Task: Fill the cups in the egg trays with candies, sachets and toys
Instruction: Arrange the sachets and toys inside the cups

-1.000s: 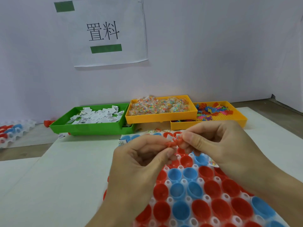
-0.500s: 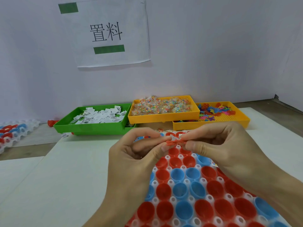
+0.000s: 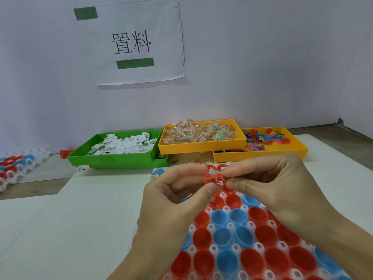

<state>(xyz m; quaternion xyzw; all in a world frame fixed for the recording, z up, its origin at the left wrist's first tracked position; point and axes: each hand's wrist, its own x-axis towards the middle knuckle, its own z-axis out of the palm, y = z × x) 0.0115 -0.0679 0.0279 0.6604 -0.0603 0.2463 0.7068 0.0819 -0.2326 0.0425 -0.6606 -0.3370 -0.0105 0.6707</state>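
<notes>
small red toy (image 3: 214, 178) above egg tray (image 3: 250, 225), red and blue cups (image 3: 223, 235) empty

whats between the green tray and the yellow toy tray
In the head view, the orange candy tray sits between the green sachet tray and the yellow toy tray, overlapping both edges.

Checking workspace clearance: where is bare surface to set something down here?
Bare white tabletop left of the egg tray, in front of the green tray. Another strip right of the right hand, below the toy tray. The back row of trays is crowded.
</notes>
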